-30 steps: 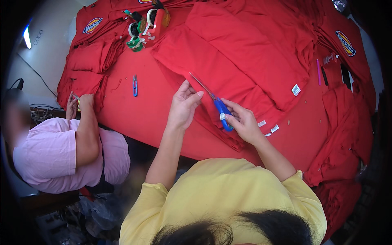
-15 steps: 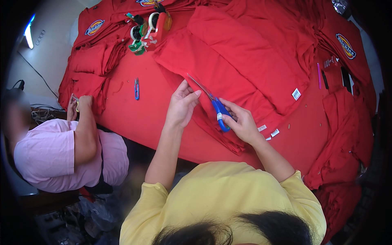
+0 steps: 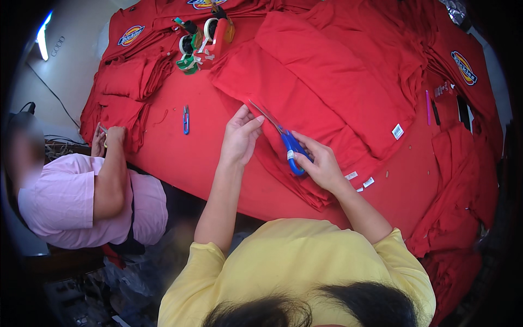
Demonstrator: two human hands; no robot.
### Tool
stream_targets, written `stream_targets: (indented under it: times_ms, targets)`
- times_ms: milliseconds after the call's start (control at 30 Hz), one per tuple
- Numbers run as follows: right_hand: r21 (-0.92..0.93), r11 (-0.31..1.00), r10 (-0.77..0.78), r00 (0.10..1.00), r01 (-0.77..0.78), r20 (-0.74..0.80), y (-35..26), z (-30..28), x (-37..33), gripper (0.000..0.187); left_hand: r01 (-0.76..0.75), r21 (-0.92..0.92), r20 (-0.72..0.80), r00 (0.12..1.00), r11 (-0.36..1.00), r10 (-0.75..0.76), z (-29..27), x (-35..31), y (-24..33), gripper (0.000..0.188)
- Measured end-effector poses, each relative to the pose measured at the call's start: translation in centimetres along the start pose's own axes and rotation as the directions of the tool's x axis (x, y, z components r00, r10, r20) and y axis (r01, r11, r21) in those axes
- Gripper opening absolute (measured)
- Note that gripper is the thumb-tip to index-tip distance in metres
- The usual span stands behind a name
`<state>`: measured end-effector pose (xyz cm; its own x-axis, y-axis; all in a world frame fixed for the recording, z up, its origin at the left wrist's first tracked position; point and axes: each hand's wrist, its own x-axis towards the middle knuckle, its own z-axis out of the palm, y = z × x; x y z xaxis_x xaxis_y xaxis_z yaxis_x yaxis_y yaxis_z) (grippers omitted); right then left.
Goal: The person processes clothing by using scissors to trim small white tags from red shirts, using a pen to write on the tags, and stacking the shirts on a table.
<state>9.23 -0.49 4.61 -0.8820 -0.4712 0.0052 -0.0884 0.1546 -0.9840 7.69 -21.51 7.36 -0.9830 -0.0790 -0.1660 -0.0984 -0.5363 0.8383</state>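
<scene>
Blue-handled scissors (image 3: 292, 146) are in my right hand (image 3: 324, 168), its fingers closed round the handle loops. The long metal blades point away and to the left, lying close together over the edge of a large red garment (image 3: 321, 71). Beside the blade tips is my left hand (image 3: 239, 139), with thumb and curled fingers closed on the garment's edge; the exact pinch is partly hidden. The garment lies spread in loose layers on the red-covered table, with small white labels (image 3: 397, 131) showing at its right side and near edge.
Small blue thread snips (image 3: 186, 120) lie left of my hands. Tape dispensers (image 3: 210, 39) stand farther back. A co-worker in a pink top (image 3: 60, 199) handles a folded red pile (image 3: 122, 82) at left. A pink pen (image 3: 428, 107) and more red garments (image 3: 452, 180) lie right.
The whole view has shifted slightly, so background things sit a little to the right. My hands and the scissors keep nearly the same pose.
</scene>
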Motion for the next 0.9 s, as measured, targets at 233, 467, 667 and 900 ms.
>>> stream_targets:
  times_ms: [233,467,667,900]
  targets:
    - [0.086,0.990,0.109,0.994,-0.110,0.017,0.6,0.0,1.0,0.043,-0.032,0.043,-0.021,0.999,0.999,0.033,0.2,-0.1,0.1,0.039]
    - [-0.014,1.000,-0.001,1.000,0.001,0.003,0.4,0.5,1.0,0.046,-0.119,-0.074,-0.062,0.992,0.990,0.114,-1.1,1.7,-0.3,0.039]
    - [-0.011,0.998,-0.057,0.998,0.057,-0.006,0.6,0.6,2.3,0.047,-0.065,0.012,-0.041,0.997,0.998,0.065,-0.6,1.5,0.3,0.041]
    - [0.074,0.983,0.169,0.985,-0.170,0.020,-0.3,0.3,2.6,0.043,-0.067,-0.058,-0.106,0.993,0.996,0.061,-0.3,1.8,0.4,0.041]
